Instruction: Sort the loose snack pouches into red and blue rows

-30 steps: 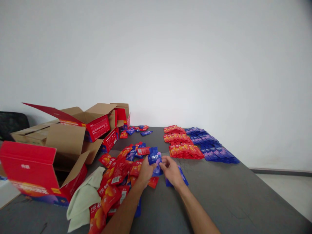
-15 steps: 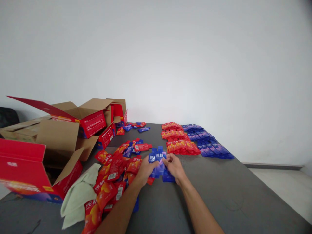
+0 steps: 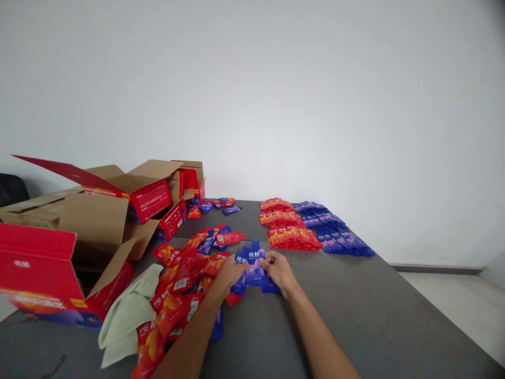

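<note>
Left hand (image 3: 232, 271): drawn back leftward from over the middle blue sachet since half a second ago.
Left blue sachet (image 3: 240, 285): tipped further aslant, slightly lower.
Middle blue sachet (image 3: 255, 267): less covered by fingers now.
Right blue sachet (image 3: 270, 286): no longer showing beyond the right hand (image 3: 277, 269), as one second ago.

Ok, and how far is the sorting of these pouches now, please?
It looks partly done. Already laid out on the right: red rows and blue rows, side by side. In hand: blue pouches, held by the left hand and right hand. Apparently left: the large mixed pile and small far group, both loose. I cannot tell whether the open boxes contain more.
</note>
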Demonstrator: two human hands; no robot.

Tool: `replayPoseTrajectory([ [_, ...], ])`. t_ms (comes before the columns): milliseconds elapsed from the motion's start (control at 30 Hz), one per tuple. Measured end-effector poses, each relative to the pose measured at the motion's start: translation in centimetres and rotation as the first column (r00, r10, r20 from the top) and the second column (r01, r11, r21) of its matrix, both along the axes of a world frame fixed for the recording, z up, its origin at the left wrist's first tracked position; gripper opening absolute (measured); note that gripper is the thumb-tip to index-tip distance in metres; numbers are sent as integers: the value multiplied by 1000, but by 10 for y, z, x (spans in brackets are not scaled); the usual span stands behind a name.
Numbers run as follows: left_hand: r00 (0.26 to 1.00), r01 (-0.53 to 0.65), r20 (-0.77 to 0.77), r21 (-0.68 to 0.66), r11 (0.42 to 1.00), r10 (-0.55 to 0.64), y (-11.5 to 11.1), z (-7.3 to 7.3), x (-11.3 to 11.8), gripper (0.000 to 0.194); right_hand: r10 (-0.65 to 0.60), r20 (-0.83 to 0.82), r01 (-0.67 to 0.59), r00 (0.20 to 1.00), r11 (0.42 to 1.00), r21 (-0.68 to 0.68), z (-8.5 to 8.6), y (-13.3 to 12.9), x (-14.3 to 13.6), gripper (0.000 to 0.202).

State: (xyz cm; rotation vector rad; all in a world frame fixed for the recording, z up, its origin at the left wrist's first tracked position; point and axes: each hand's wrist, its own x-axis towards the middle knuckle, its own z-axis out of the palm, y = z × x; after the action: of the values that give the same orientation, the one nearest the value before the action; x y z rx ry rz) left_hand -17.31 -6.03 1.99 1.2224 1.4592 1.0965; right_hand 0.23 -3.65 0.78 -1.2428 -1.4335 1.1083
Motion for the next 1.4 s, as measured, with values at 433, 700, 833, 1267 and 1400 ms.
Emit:
replayPoseTrajectory([
  [433,914,12,405,-88,996,25,5,-9,-3,23,4,-193,-23,981,995,-95,16,-6,8,38],
  [700,917,-9,399,-29,1000,20,3,-14,11,44,-13,-205,-7,979,995,-97,10,-3,7,36],
  [833,964,-87,252,-14,996,88,0,-10,13,45,51,-138,-57,989,998,-38,21,-2,14,34],
  [1267,949,-117,-284,84,990,136,13,-25,16,31,226,594,-385,772,910,155,8,-30,81,53],
  [1400,922,-62,-375,101,993,95,12,-23,19,32,296,720,-454,628,891,30,3,-36,71,76],
])
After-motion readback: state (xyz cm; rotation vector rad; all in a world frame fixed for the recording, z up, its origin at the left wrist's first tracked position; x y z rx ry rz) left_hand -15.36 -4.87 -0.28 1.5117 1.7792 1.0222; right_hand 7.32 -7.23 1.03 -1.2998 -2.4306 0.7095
